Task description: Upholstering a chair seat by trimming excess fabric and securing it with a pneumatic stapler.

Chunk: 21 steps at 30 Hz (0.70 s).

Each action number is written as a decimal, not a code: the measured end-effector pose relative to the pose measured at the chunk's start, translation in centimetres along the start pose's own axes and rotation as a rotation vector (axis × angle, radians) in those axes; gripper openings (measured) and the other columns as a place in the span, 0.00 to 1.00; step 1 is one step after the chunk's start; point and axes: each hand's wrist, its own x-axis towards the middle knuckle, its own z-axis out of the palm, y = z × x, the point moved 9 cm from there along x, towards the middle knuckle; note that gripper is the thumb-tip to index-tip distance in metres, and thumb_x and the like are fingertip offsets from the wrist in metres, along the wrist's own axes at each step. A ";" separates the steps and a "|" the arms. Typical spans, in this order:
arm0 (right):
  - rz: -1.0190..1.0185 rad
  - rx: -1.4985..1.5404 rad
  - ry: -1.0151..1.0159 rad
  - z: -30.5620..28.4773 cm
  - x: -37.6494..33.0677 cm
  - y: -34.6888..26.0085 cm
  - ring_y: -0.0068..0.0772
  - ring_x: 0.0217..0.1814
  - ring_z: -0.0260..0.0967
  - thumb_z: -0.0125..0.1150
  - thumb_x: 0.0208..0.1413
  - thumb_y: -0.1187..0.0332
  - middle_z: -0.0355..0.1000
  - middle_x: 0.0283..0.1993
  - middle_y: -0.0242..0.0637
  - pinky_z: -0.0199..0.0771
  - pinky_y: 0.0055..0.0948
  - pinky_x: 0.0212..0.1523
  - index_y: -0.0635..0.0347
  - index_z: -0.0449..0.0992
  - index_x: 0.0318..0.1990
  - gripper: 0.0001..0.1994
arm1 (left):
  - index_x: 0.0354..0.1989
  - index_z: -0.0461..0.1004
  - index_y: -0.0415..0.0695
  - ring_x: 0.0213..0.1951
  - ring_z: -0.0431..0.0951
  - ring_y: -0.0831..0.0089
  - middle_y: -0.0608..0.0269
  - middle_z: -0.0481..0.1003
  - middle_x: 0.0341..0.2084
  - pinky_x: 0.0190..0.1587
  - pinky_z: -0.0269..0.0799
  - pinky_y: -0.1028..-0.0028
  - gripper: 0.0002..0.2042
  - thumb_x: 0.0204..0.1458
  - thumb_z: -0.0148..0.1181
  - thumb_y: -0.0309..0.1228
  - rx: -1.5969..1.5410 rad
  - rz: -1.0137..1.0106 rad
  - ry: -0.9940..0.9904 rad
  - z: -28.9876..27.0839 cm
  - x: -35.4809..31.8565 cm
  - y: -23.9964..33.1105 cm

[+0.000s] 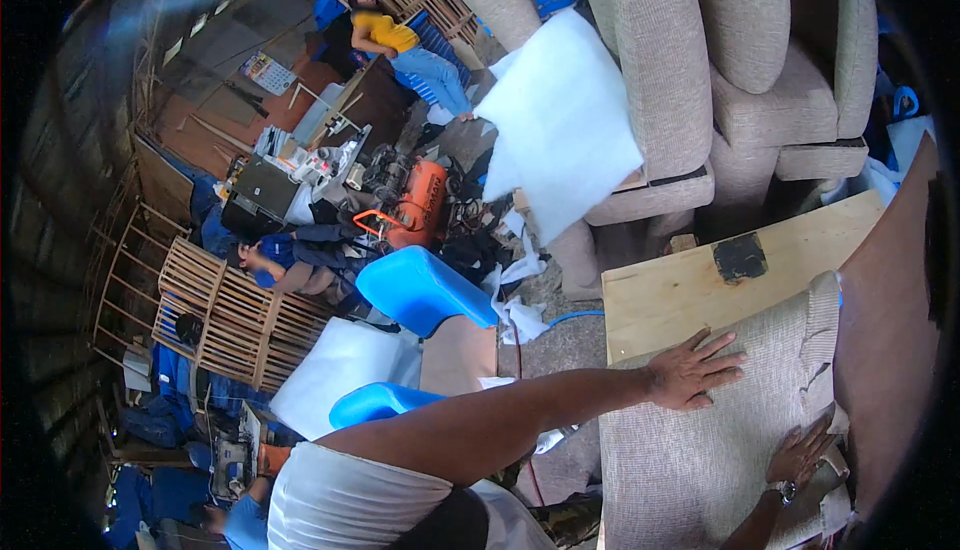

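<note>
Beige woven fabric (690, 460) lies directly beneath both hands and extends over the bench (655, 300); the left hand (697, 370) rests palm-down, fingers spread, gripping nothing, while the right hand (797, 455) lies flatter near the ragged edge, fingers extended, no grip visible. The cloth is judged light, pliable and rough enough to resist slipping, though prone to fraying; hold is best taken with 2 hands on the sound weave between them.

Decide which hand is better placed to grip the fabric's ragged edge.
Probably the right hand: it lies beside that edge, while the left hand is spread farther in on the fabric.
</note>
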 end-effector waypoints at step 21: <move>0.075 -0.076 -0.233 -2.6 -0.2 -1.1 0.47 0.80 0.39 0.38 0.69 0.54 0.46 0.77 0.47 0.55 0.51 0.71 0.53 0.42 0.75 0.32 | 0.75 0.36 0.41 0.76 0.35 0.59 0.55 0.35 0.76 0.75 0.28 0.54 0.38 0.65 0.38 0.53 -0.207 0.278 -0.196 7.0 -13.4 13.8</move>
